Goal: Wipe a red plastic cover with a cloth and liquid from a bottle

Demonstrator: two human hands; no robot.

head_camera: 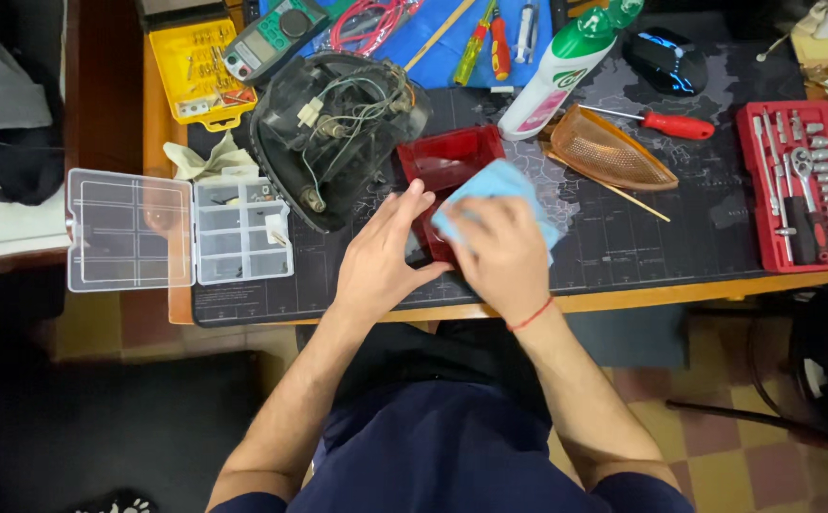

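A red plastic lamp lens [444, 160] lies on the dark desk mat [623, 247] in front of me. My left hand [381, 255] rests against the lens's near left side and steadies it. My right hand [501, 255] presses a light blue cloth [496, 188] onto the lens's right part. A red thread circles my right wrist. The near edge of the lens is hidden under both hands.
A black lamp housing with wires [338, 128] sits left of the lens. An amber lens [609, 150], a white and green bottle [566, 66] and a red screwdriver [666, 122] lie to the right. A red socket set [805, 180] and a clear parts box [177, 228] flank the mat.
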